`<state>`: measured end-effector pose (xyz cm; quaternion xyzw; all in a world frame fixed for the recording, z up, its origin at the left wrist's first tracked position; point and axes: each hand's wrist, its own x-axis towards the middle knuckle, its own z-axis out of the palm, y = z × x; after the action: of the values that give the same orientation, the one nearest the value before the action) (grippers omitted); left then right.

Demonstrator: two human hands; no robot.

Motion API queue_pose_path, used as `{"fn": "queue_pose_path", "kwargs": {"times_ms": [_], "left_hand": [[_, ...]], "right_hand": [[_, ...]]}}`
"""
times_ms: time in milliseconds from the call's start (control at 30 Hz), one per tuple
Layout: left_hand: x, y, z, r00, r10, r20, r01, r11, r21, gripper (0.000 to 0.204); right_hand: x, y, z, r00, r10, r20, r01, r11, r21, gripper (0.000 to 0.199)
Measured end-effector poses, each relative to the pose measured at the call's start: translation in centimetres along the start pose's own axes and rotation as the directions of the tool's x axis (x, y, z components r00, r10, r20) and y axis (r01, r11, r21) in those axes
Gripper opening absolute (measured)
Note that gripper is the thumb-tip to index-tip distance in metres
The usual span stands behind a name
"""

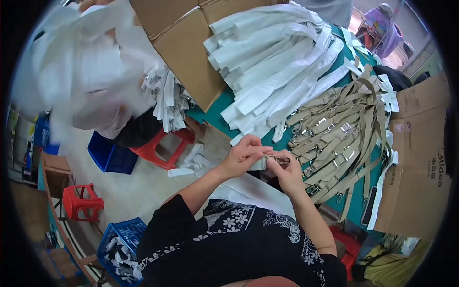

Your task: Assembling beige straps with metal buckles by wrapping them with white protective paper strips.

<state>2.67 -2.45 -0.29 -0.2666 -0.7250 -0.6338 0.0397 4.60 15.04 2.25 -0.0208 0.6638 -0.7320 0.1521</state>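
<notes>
In front of my chest, both hands meet over a small metal buckle (283, 160) on a short piece of webbing strap. My left hand (243, 157) pinches the strap at its left side. The right hand (287, 176) grips the buckle between thumb and fingers. A pale, whitish piece hangs just below the left fingers; what it belongs to is partly hidden. Beyond my right hand lies a big heap of beige webbing straps (334, 138) with metal hooks and buckles. Long white strips (277, 62) are bundled on the green table (351, 193) farther away.
At the right stands a cardboard box (416, 158), with a dark phone-like object (368, 205) beside it. Another carton (186, 52) leans at the far left of the table. A co-worker (103, 95) handles white material near a red stool (167, 148) and blue bins (112, 155).
</notes>
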Motion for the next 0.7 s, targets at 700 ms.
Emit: {"fn": "queue_pose_path", "kwargs": {"times_ms": [700], "left_hand": [[12.8, -3.0, 3.4, 0.764, -0.633, 0.128, 0.606, 0.635, -0.479, 0.041]], "right_hand": [[0.1, 1.4, -11.2, 0.864, -0.003, -0.504, 0.257, 0.863, 0.435, 0.04]]}}
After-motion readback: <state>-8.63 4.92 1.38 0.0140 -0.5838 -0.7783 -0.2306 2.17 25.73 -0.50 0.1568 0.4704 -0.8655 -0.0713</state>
